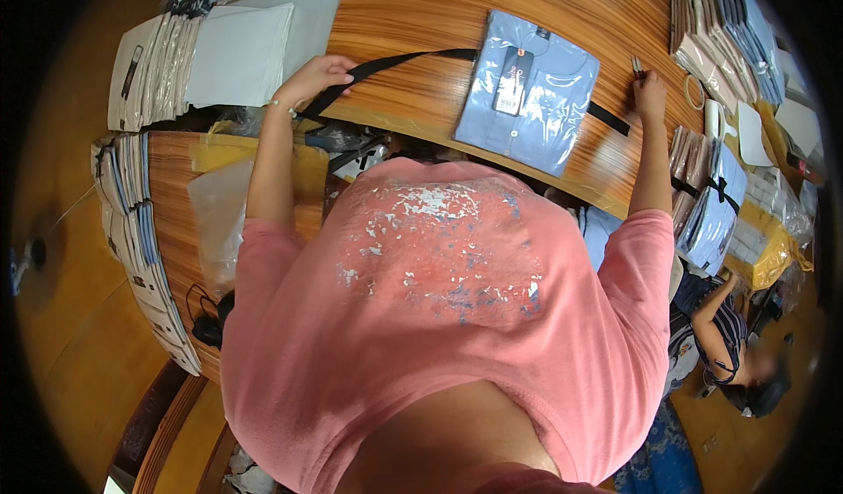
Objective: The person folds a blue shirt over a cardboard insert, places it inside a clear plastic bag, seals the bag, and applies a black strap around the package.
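A folded light-blue shirt (528, 90) in a clear plastic bag lies on the wood-grain table, with a tag on its front. Beneath it runs a black ribbon (399, 60), whose short end comes out on the shirt's right side. My left hand (320, 79) pinches the ribbon's long part to the left of the shirt, and some of it hangs toward the table's near edge. Right of the shirt, my right hand (650, 96) is closed around a small metal tool with a narrow tip (637, 65); its exact kind is hard to make out.
Stacks of bagged pale shirts (145, 77) and white sheets (239, 55) stand at the left. More bagged shirts (716, 37) are piled at the right, near a ribbon-tied bundle (713, 202). Another person (733, 345) is at the lower right.
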`<action>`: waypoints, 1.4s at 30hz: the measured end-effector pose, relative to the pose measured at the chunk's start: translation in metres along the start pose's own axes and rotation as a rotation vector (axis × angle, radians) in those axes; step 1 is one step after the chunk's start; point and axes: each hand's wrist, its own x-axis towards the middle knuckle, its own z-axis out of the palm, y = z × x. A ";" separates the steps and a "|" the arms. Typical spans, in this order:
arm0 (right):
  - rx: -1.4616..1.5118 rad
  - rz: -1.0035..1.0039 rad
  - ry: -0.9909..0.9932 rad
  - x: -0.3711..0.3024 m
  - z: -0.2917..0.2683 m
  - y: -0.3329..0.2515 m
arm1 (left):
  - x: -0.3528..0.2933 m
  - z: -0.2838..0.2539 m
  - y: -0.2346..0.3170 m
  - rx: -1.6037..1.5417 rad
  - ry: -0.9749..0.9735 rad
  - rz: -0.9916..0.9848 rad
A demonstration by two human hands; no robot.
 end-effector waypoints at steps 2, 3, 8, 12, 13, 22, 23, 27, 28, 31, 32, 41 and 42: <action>0.094 -0.024 0.070 0.004 0.016 0.018 | 0.003 0.003 0.014 -0.009 -0.001 0.063; 0.124 -0.013 0.106 0.000 0.021 0.019 | 0.003 0.001 0.016 -0.015 0.003 0.097; 0.833 0.226 0.347 -0.025 -0.002 -0.040 | 0.011 -0.024 0.018 0.359 -0.214 0.214; 1.434 0.284 0.042 -0.087 -0.056 -0.190 | 0.003 -0.015 0.041 0.322 -0.147 0.125; 1.416 0.306 -0.204 -0.106 -0.059 -0.230 | 0.001 -0.015 0.044 0.314 -0.134 0.106; 1.742 0.257 -1.281 -0.145 -0.025 -0.388 | 0.017 -0.018 0.024 0.114 -0.207 0.258; 1.720 0.241 -1.272 -0.146 -0.024 -0.394 | 0.013 -0.020 0.019 0.106 -0.217 0.244; 1.678 0.282 -1.340 -0.144 -0.014 -0.406 | 0.009 -0.018 0.012 0.073 -0.233 0.267; 1.677 0.319 -1.383 -0.141 -0.010 -0.406 | 0.009 -0.017 0.012 0.064 -0.230 0.292; 1.609 0.256 -1.275 -0.142 -0.024 -0.415 | 0.009 -0.019 0.004 0.034 -0.227 0.265; 1.630 0.253 -1.259 -0.142 -0.023 -0.417 | 0.009 -0.020 0.003 0.031 -0.231 0.274; 1.807 0.239 -1.282 -0.136 -0.013 -0.431 | 0.003 -0.015 0.010 -0.028 -0.305 0.273; 1.829 0.229 -1.332 -0.133 -0.010 -0.430 | 0.004 -0.015 0.010 -0.034 -0.301 0.270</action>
